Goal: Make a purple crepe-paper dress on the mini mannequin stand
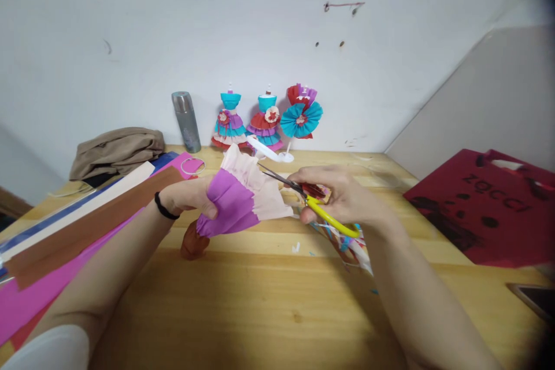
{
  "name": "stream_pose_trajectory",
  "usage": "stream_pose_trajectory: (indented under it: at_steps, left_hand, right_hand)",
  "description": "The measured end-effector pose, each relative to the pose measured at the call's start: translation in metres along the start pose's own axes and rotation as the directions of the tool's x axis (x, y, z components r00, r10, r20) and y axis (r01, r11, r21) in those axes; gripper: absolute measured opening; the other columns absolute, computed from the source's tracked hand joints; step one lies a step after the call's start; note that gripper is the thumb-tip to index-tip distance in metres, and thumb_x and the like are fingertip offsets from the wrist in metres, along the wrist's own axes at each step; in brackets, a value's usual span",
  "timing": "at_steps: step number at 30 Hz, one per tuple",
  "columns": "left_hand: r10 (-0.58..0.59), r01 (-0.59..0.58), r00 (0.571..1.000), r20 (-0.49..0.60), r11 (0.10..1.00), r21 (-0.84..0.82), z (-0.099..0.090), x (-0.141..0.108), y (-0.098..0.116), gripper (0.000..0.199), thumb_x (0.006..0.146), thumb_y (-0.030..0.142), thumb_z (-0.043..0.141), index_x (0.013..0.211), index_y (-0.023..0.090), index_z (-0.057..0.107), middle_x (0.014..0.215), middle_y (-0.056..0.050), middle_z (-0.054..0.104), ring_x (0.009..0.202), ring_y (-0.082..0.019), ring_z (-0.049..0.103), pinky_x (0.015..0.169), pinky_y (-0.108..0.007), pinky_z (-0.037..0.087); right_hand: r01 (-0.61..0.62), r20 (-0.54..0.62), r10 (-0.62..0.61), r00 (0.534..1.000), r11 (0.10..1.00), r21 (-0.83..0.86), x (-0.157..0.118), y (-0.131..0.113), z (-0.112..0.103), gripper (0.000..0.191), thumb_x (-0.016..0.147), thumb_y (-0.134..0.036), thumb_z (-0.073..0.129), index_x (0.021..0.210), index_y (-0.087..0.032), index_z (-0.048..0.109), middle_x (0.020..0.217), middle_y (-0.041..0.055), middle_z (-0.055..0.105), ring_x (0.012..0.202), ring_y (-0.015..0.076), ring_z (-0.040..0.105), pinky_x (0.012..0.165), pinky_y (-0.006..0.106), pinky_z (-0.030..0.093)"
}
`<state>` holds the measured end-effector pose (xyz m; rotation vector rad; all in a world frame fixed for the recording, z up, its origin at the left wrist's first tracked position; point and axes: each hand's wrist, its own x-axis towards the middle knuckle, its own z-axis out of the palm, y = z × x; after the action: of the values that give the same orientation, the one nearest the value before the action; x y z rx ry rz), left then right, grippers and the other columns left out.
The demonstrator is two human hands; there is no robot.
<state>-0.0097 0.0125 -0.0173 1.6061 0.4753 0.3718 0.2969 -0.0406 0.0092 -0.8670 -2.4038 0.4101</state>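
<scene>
My left hand, with a black band at the wrist, grips a small crepe-paper dress turned on its side. Its brown end points down and left, a purple layer covers the middle, and a ruffled cream layer flares to the right. In my right hand are scissors with yellow handles. Their blades, slightly parted, point left over the cream layer's edge; whether they touch the paper I cannot tell. A heap of coloured paper scraps lies under my right hand, partly hidden by it.
Three finished-looking paper dresses stand by the wall, beside a grey flask. Left lie coloured paper sheets, a white ring and brown cloth. A red bag and a dark-screened device are at right.
</scene>
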Motion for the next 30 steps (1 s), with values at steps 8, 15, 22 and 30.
stream_pose_trajectory:
  at_steps: [8,15,22,30]
  left_hand:
    - [-0.029,0.028,0.999,0.016,0.999,0.028,-0.008,-0.004,-0.001,0.029,0.055,0.034,0.089,0.071,0.019,0.070,0.067,-0.001,0.066,0.069,-0.019,0.060,0.069,-0.031,0.051]
    - [-0.043,0.043,0.999,0.024,0.999,0.013,-0.008,-0.003,-0.002,0.031,0.053,0.033,0.090,0.073,0.019,0.071,0.067,-0.002,0.067,0.065,-0.018,0.058,0.062,-0.029,0.051]
    - [-0.011,0.011,0.999,0.042,1.000,0.000,-0.010,-0.002,-0.006,0.032,0.055,0.036,0.090,0.073,0.018,0.070,0.067,-0.002,0.067,0.065,-0.017,0.059,0.062,-0.028,0.052]
    - [0.043,-0.042,0.998,0.043,0.999,-0.025,-0.014,-0.002,-0.011,0.029,0.055,0.025,0.089,0.077,0.016,0.072,0.069,-0.002,0.068,0.064,-0.017,0.060,0.060,-0.026,0.052]
  right_hand:
    - [-0.063,0.028,0.063,0.998,0.998,-0.015,0.000,-0.001,-0.003,0.053,0.079,-0.067,0.065,0.098,-0.018,0.067,0.074,0.0032,0.061,0.066,0.0179,0.053,0.061,0.030,0.041]
    - [-0.038,0.019,0.038,0.999,0.999,-0.019,0.002,-0.002,-0.001,0.047,0.078,-0.065,0.068,0.091,-0.020,0.068,0.068,-0.0004,0.053,0.061,0.0149,0.047,0.058,0.028,0.037]
    - [-0.050,0.006,0.050,0.999,0.999,0.005,0.002,-0.006,-0.002,0.046,0.080,-0.064,0.068,0.091,-0.019,0.071,0.064,-0.0022,0.049,0.057,0.0120,0.041,0.055,0.025,0.036]
    - [0.052,-0.057,-0.051,0.997,0.999,0.007,-0.002,0.011,0.001,0.045,0.080,-0.061,0.071,0.096,-0.018,0.074,0.066,0.0002,0.058,0.057,0.0126,0.047,0.054,0.025,0.039]
